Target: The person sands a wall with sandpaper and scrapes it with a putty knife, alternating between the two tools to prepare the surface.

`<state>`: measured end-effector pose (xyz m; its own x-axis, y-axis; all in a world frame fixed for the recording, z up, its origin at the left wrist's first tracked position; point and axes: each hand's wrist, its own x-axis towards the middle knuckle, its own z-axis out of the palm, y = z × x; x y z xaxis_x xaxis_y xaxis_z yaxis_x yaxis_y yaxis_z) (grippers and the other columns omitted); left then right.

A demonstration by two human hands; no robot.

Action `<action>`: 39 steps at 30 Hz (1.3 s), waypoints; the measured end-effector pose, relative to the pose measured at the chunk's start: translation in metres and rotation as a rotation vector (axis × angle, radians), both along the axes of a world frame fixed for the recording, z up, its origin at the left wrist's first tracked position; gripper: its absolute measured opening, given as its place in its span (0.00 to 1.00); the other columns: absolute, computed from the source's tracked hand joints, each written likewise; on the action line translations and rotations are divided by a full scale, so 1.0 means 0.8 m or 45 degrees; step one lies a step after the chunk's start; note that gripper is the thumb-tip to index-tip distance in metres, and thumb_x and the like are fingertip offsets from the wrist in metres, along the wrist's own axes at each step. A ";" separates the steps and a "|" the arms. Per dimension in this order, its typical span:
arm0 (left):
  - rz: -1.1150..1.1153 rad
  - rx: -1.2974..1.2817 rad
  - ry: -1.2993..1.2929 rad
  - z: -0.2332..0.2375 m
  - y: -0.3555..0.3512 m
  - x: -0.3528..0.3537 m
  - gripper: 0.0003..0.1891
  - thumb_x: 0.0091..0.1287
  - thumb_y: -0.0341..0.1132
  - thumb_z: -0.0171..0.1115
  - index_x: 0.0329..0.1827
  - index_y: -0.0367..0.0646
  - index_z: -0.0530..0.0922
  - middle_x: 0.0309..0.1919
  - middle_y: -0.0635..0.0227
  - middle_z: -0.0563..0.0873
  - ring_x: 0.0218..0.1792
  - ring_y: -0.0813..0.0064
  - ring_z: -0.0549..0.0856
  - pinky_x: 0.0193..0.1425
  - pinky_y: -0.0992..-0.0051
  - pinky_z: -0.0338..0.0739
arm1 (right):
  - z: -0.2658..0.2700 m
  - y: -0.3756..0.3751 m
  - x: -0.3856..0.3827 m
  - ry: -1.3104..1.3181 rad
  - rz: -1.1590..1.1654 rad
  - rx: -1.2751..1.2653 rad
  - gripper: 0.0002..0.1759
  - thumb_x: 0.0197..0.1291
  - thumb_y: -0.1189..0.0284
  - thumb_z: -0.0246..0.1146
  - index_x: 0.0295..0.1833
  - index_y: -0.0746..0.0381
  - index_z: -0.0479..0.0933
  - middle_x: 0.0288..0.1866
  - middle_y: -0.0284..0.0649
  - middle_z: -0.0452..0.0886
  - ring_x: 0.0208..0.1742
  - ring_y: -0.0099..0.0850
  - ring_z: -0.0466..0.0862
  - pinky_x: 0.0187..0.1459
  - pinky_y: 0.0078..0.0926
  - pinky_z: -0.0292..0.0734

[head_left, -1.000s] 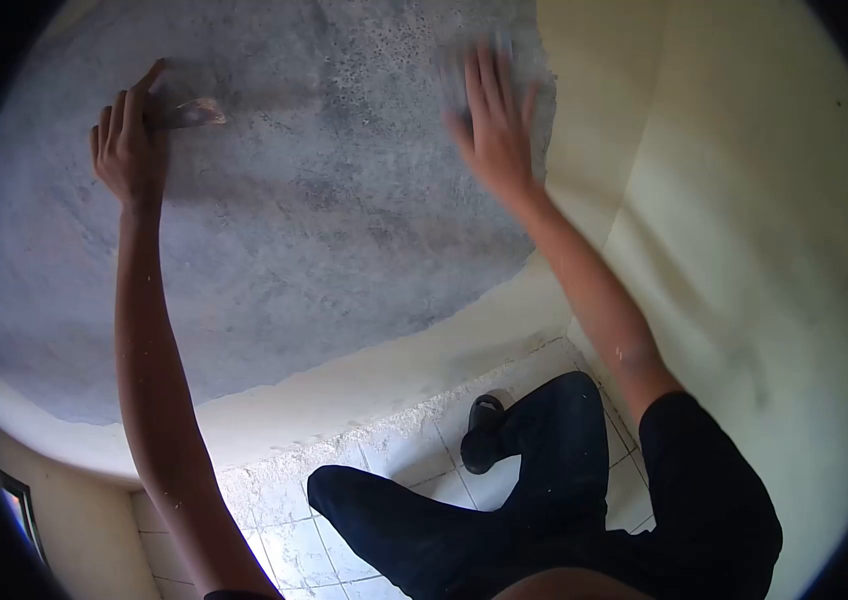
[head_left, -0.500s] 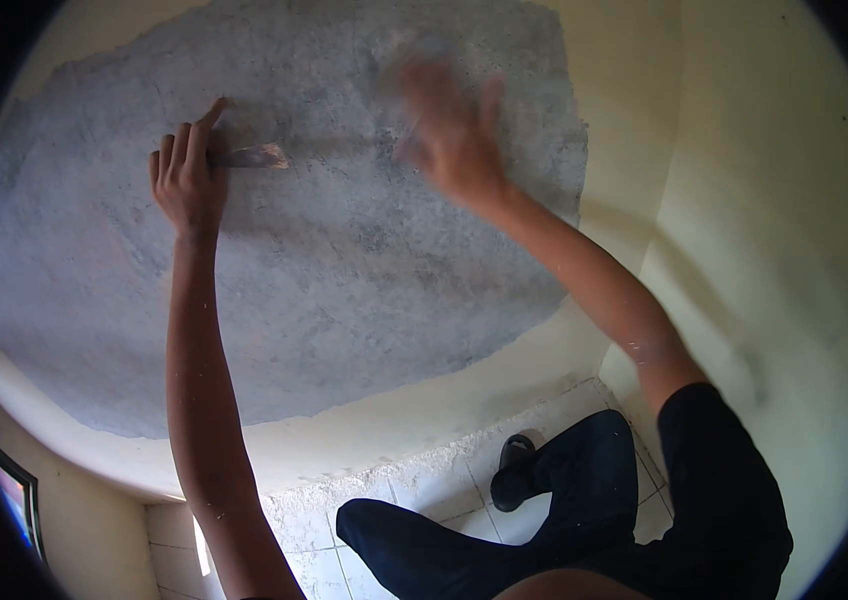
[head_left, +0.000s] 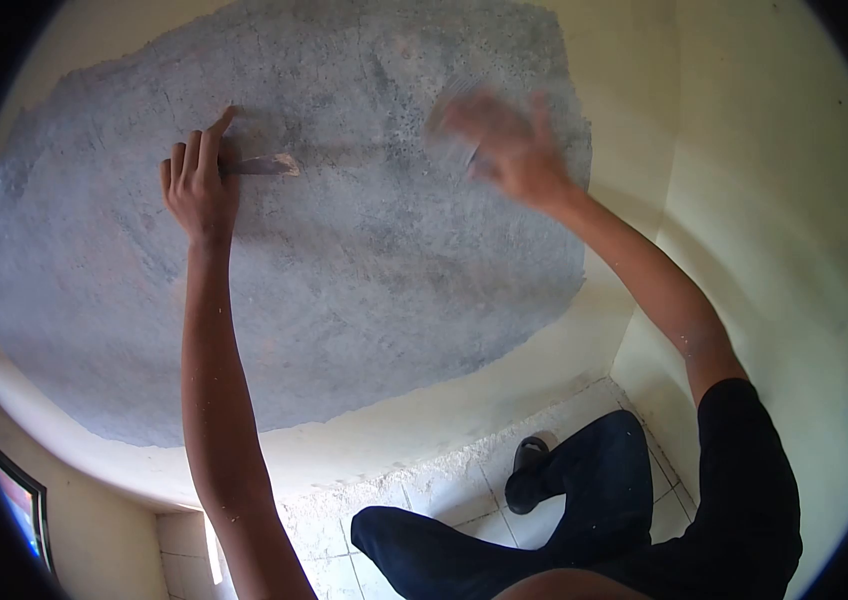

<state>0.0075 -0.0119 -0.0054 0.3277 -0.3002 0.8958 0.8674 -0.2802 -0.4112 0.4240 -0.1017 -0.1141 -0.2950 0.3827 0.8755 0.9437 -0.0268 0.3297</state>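
A large grey patch (head_left: 344, 270) covers much of the pale wall. At the patch's upper left, my left hand (head_left: 201, 185) rests against the wall, its fingers spread around a scraper with a worn tip (head_left: 269, 165) that points right from under the palm. My right hand (head_left: 509, 145), blurred by motion, is at the upper right of the patch. A greyish object shows beside its fingers, too smeared to identify.
Pale yellow wall (head_left: 774, 270) meets the patched wall at a corner on the right. Below are white floor tiles (head_left: 444, 495) with debris along the wall, my bent knees and a dark shoe (head_left: 526, 475). A dark-framed item (head_left: 39, 510) stands at lower left.
My right hand has moved right and slightly down across the grey patch. My left hand keeps its place on the wall with the scraper, while the view has shifted slightly.
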 end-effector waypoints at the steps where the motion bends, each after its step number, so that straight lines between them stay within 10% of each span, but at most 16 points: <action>1: 0.014 -0.017 -0.011 -0.001 -0.002 0.000 0.27 0.62 0.21 0.71 0.61 0.62 0.89 0.35 0.80 0.87 0.39 0.75 0.84 0.48 0.72 0.73 | 0.027 0.001 0.019 0.089 -0.169 0.108 0.48 0.74 0.35 0.51 0.90 0.44 0.48 0.94 0.27 0.45 0.93 0.37 0.42 0.82 0.76 0.17; 6: 0.022 -0.046 0.004 0.002 -0.001 -0.001 0.26 0.63 0.22 0.70 0.62 0.61 0.88 0.35 0.79 0.87 0.39 0.75 0.84 0.48 0.72 0.73 | 0.006 -0.011 -0.018 0.077 0.540 -0.102 0.48 0.65 0.56 0.74 0.87 0.39 0.59 0.91 0.27 0.54 0.92 0.34 0.50 0.83 0.76 0.22; 9: 0.023 -0.052 0.011 -0.005 -0.001 0.000 0.26 0.63 0.22 0.70 0.62 0.61 0.88 0.35 0.79 0.87 0.39 0.75 0.84 0.48 0.72 0.73 | 0.008 -0.001 0.003 -0.522 0.527 -0.271 0.52 0.63 0.48 0.72 0.88 0.38 0.55 0.92 0.25 0.51 0.92 0.31 0.48 0.83 0.76 0.22; 13: 0.056 -0.025 -0.013 0.001 0.000 0.001 0.25 0.64 0.23 0.69 0.62 0.61 0.88 0.36 0.79 0.87 0.38 0.75 0.84 0.48 0.71 0.73 | 0.075 0.017 0.038 0.219 -0.306 0.366 0.48 0.74 0.43 0.61 0.90 0.42 0.49 0.93 0.23 0.49 0.92 0.32 0.46 0.84 0.77 0.31; 14: 0.054 -0.038 -0.005 0.000 -0.001 0.001 0.25 0.64 0.23 0.70 0.62 0.61 0.88 0.36 0.79 0.88 0.38 0.75 0.84 0.48 0.71 0.73 | 0.057 0.033 0.024 0.294 0.200 0.373 0.51 0.74 0.38 0.56 0.91 0.47 0.42 0.94 0.29 0.44 0.93 0.35 0.43 0.84 0.77 0.30; 17: 0.020 -0.006 0.029 0.002 0.001 0.001 0.26 0.64 0.22 0.68 0.63 0.60 0.88 0.34 0.81 0.86 0.37 0.77 0.82 0.47 0.72 0.71 | -0.015 0.008 -0.010 -0.188 0.517 -0.167 0.54 0.72 0.37 0.56 0.91 0.49 0.41 0.94 0.34 0.41 0.93 0.39 0.43 0.83 0.77 0.29; 22: 0.045 -0.020 0.002 0.005 -0.005 0.003 0.24 0.65 0.23 0.68 0.61 0.60 0.88 0.34 0.80 0.86 0.37 0.76 0.82 0.46 0.72 0.71 | 0.048 0.010 0.036 0.059 -0.073 0.240 0.55 0.68 0.41 0.64 0.91 0.49 0.45 0.94 0.33 0.44 0.93 0.36 0.41 0.82 0.81 0.26; 26: 0.024 -0.029 0.018 0.003 -0.004 0.003 0.24 0.63 0.23 0.68 0.60 0.58 0.88 0.34 0.79 0.87 0.36 0.76 0.82 0.45 0.71 0.71 | -0.017 0.014 -0.032 0.048 0.571 -0.034 0.47 0.76 0.42 0.55 0.91 0.48 0.47 0.94 0.33 0.43 0.93 0.37 0.42 0.82 0.81 0.26; 29: -0.022 0.001 0.021 0.002 -0.003 0.004 0.24 0.63 0.22 0.68 0.61 0.58 0.88 0.34 0.79 0.87 0.37 0.75 0.82 0.45 0.71 0.71 | 0.010 0.015 0.013 -0.649 0.249 0.008 0.51 0.75 0.37 0.52 0.91 0.52 0.45 0.94 0.43 0.42 0.92 0.47 0.39 0.82 0.80 0.25; 30: 0.001 0.025 0.024 0.012 0.000 -0.001 0.24 0.63 0.22 0.68 0.61 0.58 0.88 0.35 0.79 0.87 0.37 0.75 0.82 0.46 0.71 0.71 | 0.038 0.010 0.039 -0.035 -0.202 0.106 0.53 0.72 0.35 0.52 0.91 0.50 0.43 0.94 0.42 0.42 0.93 0.47 0.39 0.82 0.79 0.25; 34: 0.035 -0.011 0.025 0.002 0.001 -0.002 0.23 0.65 0.24 0.69 0.61 0.59 0.88 0.36 0.80 0.88 0.38 0.76 0.83 0.47 0.72 0.72 | 0.007 0.015 0.001 0.153 0.573 0.215 0.45 0.76 0.35 0.44 0.91 0.42 0.49 0.94 0.26 0.44 0.93 0.28 0.44 0.82 0.77 0.23; 37: 0.044 -0.010 0.014 0.002 0.004 -0.001 0.20 0.71 0.28 0.68 0.63 0.61 0.87 0.36 0.81 0.88 0.37 0.77 0.83 0.48 0.72 0.72 | 0.029 -0.012 0.047 -0.483 0.065 -0.105 0.47 0.74 0.35 0.46 0.91 0.44 0.48 0.94 0.27 0.43 0.93 0.32 0.44 0.81 0.79 0.23; 39: 0.051 -0.005 -0.009 -0.002 0.006 -0.001 0.19 0.73 0.30 0.68 0.64 0.62 0.87 0.36 0.81 0.87 0.37 0.78 0.83 0.48 0.72 0.72 | 0.055 -0.004 0.075 -0.077 0.048 0.118 0.46 0.75 0.35 0.49 0.91 0.42 0.48 0.94 0.25 0.44 0.92 0.30 0.47 0.82 0.80 0.25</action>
